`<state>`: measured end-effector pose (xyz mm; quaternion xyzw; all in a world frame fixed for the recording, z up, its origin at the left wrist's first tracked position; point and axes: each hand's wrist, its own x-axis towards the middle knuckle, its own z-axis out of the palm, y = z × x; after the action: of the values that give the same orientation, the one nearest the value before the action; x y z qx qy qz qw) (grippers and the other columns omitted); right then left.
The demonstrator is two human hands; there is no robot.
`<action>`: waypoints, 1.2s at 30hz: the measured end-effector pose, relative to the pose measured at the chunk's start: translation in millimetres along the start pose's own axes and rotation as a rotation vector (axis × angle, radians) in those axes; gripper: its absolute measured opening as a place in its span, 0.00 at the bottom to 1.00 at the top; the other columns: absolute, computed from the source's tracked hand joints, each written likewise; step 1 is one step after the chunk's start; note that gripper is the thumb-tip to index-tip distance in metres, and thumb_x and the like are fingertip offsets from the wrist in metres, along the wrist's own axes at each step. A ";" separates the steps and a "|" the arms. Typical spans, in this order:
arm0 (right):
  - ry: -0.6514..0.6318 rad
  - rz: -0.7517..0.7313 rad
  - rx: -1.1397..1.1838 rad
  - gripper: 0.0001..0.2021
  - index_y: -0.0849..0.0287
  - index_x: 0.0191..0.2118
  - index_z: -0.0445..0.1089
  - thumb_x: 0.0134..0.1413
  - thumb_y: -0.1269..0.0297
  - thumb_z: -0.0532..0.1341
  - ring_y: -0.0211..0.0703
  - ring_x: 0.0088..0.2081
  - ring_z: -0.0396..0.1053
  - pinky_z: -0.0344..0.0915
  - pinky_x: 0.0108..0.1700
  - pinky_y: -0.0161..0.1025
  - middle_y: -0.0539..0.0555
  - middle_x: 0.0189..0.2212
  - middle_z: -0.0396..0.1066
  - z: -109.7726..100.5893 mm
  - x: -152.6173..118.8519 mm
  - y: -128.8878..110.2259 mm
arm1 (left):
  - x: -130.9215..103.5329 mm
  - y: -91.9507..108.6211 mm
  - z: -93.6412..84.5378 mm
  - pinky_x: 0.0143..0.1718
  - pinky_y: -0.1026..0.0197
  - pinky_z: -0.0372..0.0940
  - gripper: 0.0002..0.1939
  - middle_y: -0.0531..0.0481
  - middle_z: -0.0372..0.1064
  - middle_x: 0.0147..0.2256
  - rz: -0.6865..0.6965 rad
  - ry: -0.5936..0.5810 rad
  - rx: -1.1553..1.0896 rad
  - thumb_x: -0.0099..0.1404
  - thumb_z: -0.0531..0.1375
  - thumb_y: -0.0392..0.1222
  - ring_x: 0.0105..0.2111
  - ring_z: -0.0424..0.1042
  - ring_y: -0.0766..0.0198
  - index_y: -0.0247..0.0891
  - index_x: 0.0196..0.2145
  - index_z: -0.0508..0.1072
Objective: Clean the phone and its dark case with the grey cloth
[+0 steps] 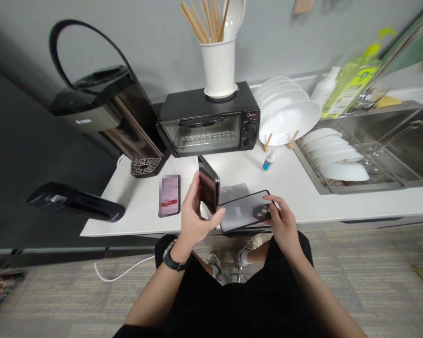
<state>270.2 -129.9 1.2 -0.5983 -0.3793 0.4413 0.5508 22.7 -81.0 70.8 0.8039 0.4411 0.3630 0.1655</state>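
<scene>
My left hand [196,217] is wrapped round a dark phone [209,184] that stands nearly upright above the counter's front edge. In my right hand [281,220] is a translucent phone case [240,213] with a black rim, pinched at its camera-ring end. The case's other end lies close to my left thumb; whether they touch is unclear. On the white counter behind the case rests a flat grey sheet [234,191], partly hidden. Another phone [169,195] with a lit pink screen lies to the left.
A toaster oven [206,131] bearing a white cup [218,65] of chopsticks stands behind. Left are a water dispenser [127,117] and a black cylindrical object [75,203]. Right are a small bottle [268,161], racked plates [289,119] and a sink [402,159].
</scene>
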 end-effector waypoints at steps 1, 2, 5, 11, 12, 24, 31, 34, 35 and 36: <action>0.041 -0.013 -0.011 0.21 0.49 0.52 0.72 0.64 0.41 0.61 0.45 0.32 0.76 0.74 0.31 0.39 0.50 0.32 0.72 -5.9 1.7 1.8 | 12.3 -4.5 -5.0 0.61 0.43 0.71 0.54 0.39 0.61 0.66 -0.014 0.077 0.003 0.68 0.65 0.48 0.63 0.67 0.47 0.51 0.78 0.33; 0.068 -0.026 -0.024 0.21 0.49 0.52 0.72 0.64 0.40 0.61 0.44 0.31 0.77 0.74 0.31 0.39 0.50 0.33 0.73 -11.7 3.7 3.1 | 26.1 -10.6 -8.0 0.63 0.43 0.68 0.54 0.41 0.61 0.64 0.002 0.104 0.011 0.67 0.67 0.49 0.63 0.66 0.47 0.51 0.78 0.37; 0.071 -0.038 -0.030 0.23 0.49 0.54 0.71 0.62 0.40 0.63 0.45 0.35 0.78 0.76 0.35 0.41 0.52 0.37 0.76 -25.3 10.6 4.7 | 69.4 -39.6 -0.4 0.67 0.47 0.63 0.49 0.45 0.63 0.60 0.084 -0.091 0.033 0.63 0.70 0.47 0.62 0.67 0.50 0.49 0.75 0.53; 0.018 0.035 0.015 0.28 0.51 0.56 0.69 0.55 0.41 0.70 0.48 0.38 0.79 0.78 0.38 0.43 0.53 0.37 0.79 -32.2 21.8 11.4 | 124.7 -108.2 59.1 0.65 0.52 0.64 0.40 0.42 0.68 0.59 0.078 -0.363 0.067 0.62 0.71 0.46 0.59 0.71 0.52 0.34 0.69 0.66; 0.008 0.041 0.017 0.28 0.51 0.56 0.69 0.55 0.42 0.70 0.48 0.38 0.80 0.78 0.38 0.43 0.54 0.38 0.79 -32.2 22.7 12.6 | 128.9 -115.9 66.8 0.65 0.52 0.65 0.40 0.41 0.69 0.58 0.076 -0.376 0.066 0.62 0.71 0.46 0.59 0.72 0.51 0.33 0.68 0.67; -0.008 0.049 0.006 0.25 0.48 0.57 0.70 0.58 0.43 0.68 0.49 0.39 0.79 0.79 0.40 0.46 0.53 0.40 0.78 -31.0 24.6 12.2 | 112.7 -96.4 66.6 0.75 0.37 0.48 0.36 0.39 0.60 0.71 0.121 -0.296 0.045 0.72 0.64 0.52 0.75 0.51 0.46 0.41 0.72 0.61; -0.064 0.052 0.050 0.25 0.47 0.58 0.68 0.59 0.44 0.67 0.50 0.42 0.80 0.78 0.42 0.46 0.55 0.45 0.80 -8.9 23.7 10.3 | 5.5 -12.8 48.9 0.70 0.43 0.61 0.48 0.38 0.56 0.72 0.123 -0.356 0.115 0.67 0.69 0.56 0.70 0.61 0.45 0.46 0.75 0.51; -0.170 0.052 0.070 0.27 0.46 0.61 0.64 0.61 0.44 0.66 0.50 0.42 0.80 0.78 0.41 0.45 0.56 0.46 0.81 11.8 20.2 6.9 | -23.3 -15.2 46.0 0.67 0.42 0.66 0.42 0.38 0.66 0.65 0.017 -0.238 0.161 0.68 0.69 0.51 0.65 0.68 0.47 0.44 0.72 0.56; -0.196 0.044 0.070 0.29 0.46 0.63 0.62 0.62 0.44 0.65 0.50 0.42 0.80 0.78 0.41 0.45 0.55 0.45 0.81 17.4 20.4 5.7 | -30.0 -18.8 42.9 0.66 0.42 0.67 0.41 0.39 0.67 0.64 0.001 -0.206 0.157 0.68 0.69 0.50 0.64 0.68 0.47 0.44 0.72 0.57; -0.201 0.019 0.053 0.30 0.46 0.66 0.59 0.64 0.43 0.63 0.51 0.41 0.79 0.77 0.42 0.47 0.55 0.45 0.81 21.9 22.0 4.7 | -36.0 -22.9 38.6 0.66 0.42 0.67 0.40 0.39 0.68 0.63 -0.014 -0.176 0.152 0.68 0.69 0.50 0.64 0.69 0.47 0.45 0.71 0.57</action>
<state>256.5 -102.6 -5.9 -0.5399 -0.4149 0.5142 0.5215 25.0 -96.0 15.4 0.8397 0.4569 0.2554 0.1447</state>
